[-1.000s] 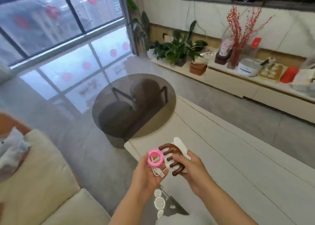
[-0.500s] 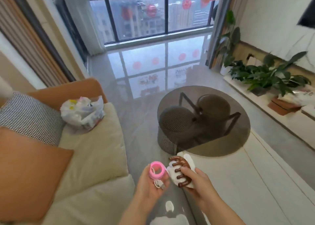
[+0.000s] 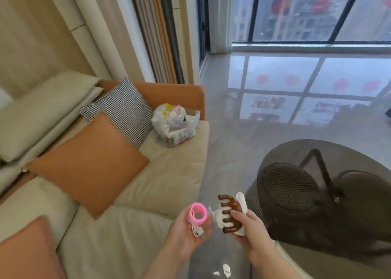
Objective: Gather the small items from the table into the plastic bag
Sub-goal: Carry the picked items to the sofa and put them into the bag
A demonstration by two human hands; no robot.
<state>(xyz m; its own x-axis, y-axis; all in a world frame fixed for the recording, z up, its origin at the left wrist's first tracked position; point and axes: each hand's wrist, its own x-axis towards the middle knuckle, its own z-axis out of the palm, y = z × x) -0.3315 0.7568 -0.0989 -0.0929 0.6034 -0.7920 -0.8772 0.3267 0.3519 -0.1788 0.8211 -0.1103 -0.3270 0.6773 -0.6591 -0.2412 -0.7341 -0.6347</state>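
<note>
Looking down from the head camera: left hand [image 3: 186, 228] low in the middle of the view, palm up, fingers curled round a pink ring-shaped item [image 3: 198, 213] and a small white piece [image 3: 196, 232] tucked beneath it. Right hand [image 3: 247, 229] just beside it, thumb and fingers pinching a brown claw hair clip [image 3: 229, 214], teeth pointing left, together with a white item [image 3: 242, 202] pressed against the clip's back. Both hands up in the air over the gap between sofa and tabletop, close together but not touching.

Well apart from the hands, up and to the left: white plastic bag [image 3: 174, 125], mouth open, already holding mixed small things in white, yellow and pink, too blurred to name. Bag resting on the far end of the cream sofa seat [image 3: 169, 173], against the orange armrest [image 3: 169, 92] and just beside a black-and-white checked cushion [image 3: 124, 109]. Orange cushion [image 3: 88, 162] leaning nearer the camera, a second orange one [image 3: 25, 251] at the lower left corner.

On the right: round dark glass tabletop [image 3: 359, 158], with a mesh stool [image 3: 287, 190] showing through it. Beyond, glossy grey floor [image 3: 232, 130] mirroring the tall window [image 3: 306, 12] and its red decorations.
</note>
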